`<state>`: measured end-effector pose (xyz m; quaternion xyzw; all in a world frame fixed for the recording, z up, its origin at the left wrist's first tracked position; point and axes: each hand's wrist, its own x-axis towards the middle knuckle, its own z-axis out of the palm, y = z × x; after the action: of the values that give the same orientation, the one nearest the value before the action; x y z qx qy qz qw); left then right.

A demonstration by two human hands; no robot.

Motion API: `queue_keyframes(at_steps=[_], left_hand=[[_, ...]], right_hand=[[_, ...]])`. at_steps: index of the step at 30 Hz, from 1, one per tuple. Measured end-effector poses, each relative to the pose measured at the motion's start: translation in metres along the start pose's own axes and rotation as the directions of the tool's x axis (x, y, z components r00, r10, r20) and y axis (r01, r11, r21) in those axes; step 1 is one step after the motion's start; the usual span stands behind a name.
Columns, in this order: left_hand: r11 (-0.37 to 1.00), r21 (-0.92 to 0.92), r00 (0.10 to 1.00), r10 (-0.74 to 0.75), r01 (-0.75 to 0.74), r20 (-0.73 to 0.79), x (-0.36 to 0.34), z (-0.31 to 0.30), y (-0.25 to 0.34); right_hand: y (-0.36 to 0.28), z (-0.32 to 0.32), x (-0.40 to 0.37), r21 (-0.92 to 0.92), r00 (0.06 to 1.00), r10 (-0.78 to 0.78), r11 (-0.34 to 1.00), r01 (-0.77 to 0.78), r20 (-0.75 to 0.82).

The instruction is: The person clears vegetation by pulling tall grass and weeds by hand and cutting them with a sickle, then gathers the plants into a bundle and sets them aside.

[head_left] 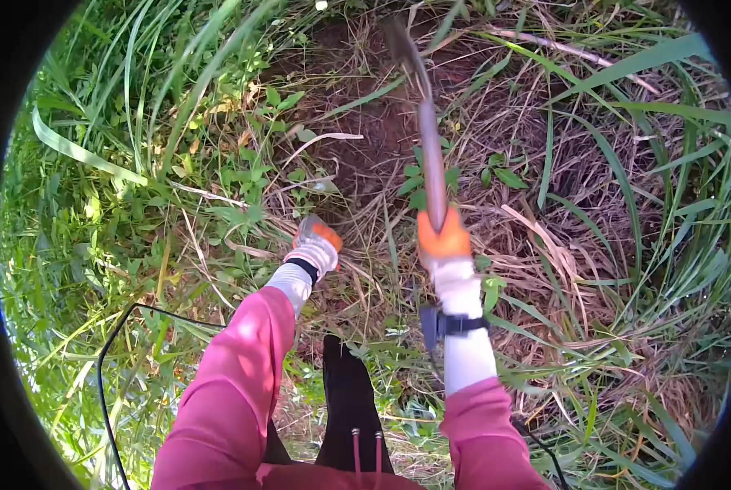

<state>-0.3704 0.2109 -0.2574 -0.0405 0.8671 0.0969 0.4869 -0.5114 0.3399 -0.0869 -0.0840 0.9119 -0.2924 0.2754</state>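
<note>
While the gloved right hand [445, 237] is wrapped around the wooden handle of a tool [432, 159], whose blurred metal head reaches the upper middle of the frame, the gloved left hand [315, 247] is left of centre, near dry stalks; I cannot tell whether it holds anything. Brown soil [361, 167] shows above it, and green grass [80, 147] fills the upper left.

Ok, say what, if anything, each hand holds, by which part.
Gloved right hand: a brown-handled tool with a curved dark metal head, gripped by the handle's near end. Gloved left hand: cannot tell.
</note>
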Motion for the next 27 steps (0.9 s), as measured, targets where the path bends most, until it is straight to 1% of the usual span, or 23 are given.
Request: queue_keyframes(at_steps=[1,2,3,4,5,6,7,8,9,10,11,13,15,16,17,18,19,21,22,23,25,26,27], left_hand=[[1.0,-0.014,1.0,-0.019,0.02,0.023,-0.003,0.0,0.003],[0.999,-0.028,0.998,-0.039,0.04,0.046,-0.007,-0.001,0.006],[0.997,-0.04,0.996,-0.058,0.061,0.069,-0.01,-0.001,0.009],[0.998,0.06,1.0,0.029,-0.028,-0.003,-0.004,0.014,0.01],[0.998,0.045,0.998,0.049,-0.047,-0.043,-0.008,0.023,0.004],[0.998,0.001,0.993,0.07,-0.07,-0.1,-0.021,0.025,-0.002],[0.994,-0.034,0.984,0.096,-0.102,-0.15,-0.029,0.031,-0.007],[0.992,-0.052,0.978,0.106,-0.117,-0.179,-0.04,0.036,-0.014],[0.993,-0.061,0.99,0.097,-0.103,-0.099,-0.05,0.046,-0.012],[0.974,-0.228,0.972,-0.056,0.002,-0.228,-0.048,0.069,-0.01],[0.961,-0.277,0.986,-0.065,0.021,-0.152,-0.041,0.087,-0.012],[0.994,-0.107,0.969,-0.057,0.032,-0.241,-0.072,0.079,-0.016],[0.997,-0.073,0.982,-0.038,0.025,-0.183,-0.057,0.109,-0.023],[0.996,-0.078,0.979,-0.05,0.036,-0.197,-0.047,0.124,-0.025],[0.995,-0.085,0.977,-0.06,0.043,-0.206,-0.044,0.134,-0.023],[0.955,-0.255,0.979,-0.182,0.153,-0.093,-0.059,0.102,-0.02],[0.964,-0.225,0.987,-0.154,0.139,-0.049,-0.062,0.092,-0.021],[0.968,-0.188,0.985,-0.171,0.165,-0.015,-0.048,0.1,-0.019],[0.97,-0.183,0.986,-0.163,0.158,-0.014,-0.047,0.101,-0.018],[0.957,-0.246,0.987,-0.16,0.156,0.004,-0.045,0.101,-0.02],[0.932,-0.327,0.987,-0.155,0.158,0.034,-0.044,0.103,-0.022],[0.939,-0.308,0.988,-0.149,0.152,0.035,-0.047,0.102,-0.021],[0.952,-0.266,0.988,-0.147,0.152,0.036,-0.05,0.1,-0.02]], right_hand=[[0.082,0.006,-0.041,-0.055,0.985,0.173,0.984,-0.171,0.024],[0.162,0.012,-0.082,-0.121,0.939,0.34,0.935,-0.332,0.048],[0.219,0.007,-0.134,-0.159,0.894,0.446,0.886,-0.435,0.045],[0.257,-0.002,-0.191,-0.098,0.873,0.488,0.869,-0.485,0.016],[0.288,-0.002,-0.234,0.016,0.862,0.507,0.862,-0.507,-0.003],[0.304,-0.002,-0.262,0.068,0.845,0.534,0.844,-0.533,-0.004],[0.291,-0.008,-0.287,-0.015,0.84,0.543,0.84,-0.543,-0.012],[0.278,-0.005,-0.282,-0.087,0.858,0.514,0.853,-0.514,-0.024],[0.257,-0.004,-0.276,-0.094,0.855,0.518,0.85,-0.518,-0.021],[0.223,-0.002,-0.252,-0.083,0.842,0.539,0.84,-0.536,0.024],[0.193,0.003,-0.219,-0.063,0.835,0.546,0.838,-0.542,0.067],[0.153,0.009,-0.171,0.129,0.869,0.475,0.861,-0.492,0.14],[0.119,0.016,-0.129,0.117,0.942,0.335,0.934,-0.336,0.035],[0.098,0.015,-0.107,0.051,0.976,0.206,0.978,-0.203,-0.072],[0.073,0.011,-0.09,-0.035,0.983,0.07,0.996,-0.077,-0.167],[0.04,0.002,-0.073,0.148,0.991,0.038,0.989,-0.019,-0.129],[0.017,-0.005,-0.055,0.328,0.995,-0.008,0.944,0.041,-0.101],[0.011,-0.011,-0.027,0.361,0.986,-0.053,0.926,0.109,-0.16],[0.018,-0.015,-0.022,0.38,0.985,-0.104,0.913,0.148,-0.135],[0.062,-0.013,-0.023,0.227,0.981,-0.105,0.964,0.14,-0.161],[0.139,-0.019,-0.073,-0.03,0.996,0.028,0.999,-0.03,-0.085],[0.212,-0.02,-0.12,0.018,0.961,0.276,0.961,-0.277,0.035],[0.219,-0.036,-0.163,-0.129,0.815,0.572,0.819,-0.559,0.097]])
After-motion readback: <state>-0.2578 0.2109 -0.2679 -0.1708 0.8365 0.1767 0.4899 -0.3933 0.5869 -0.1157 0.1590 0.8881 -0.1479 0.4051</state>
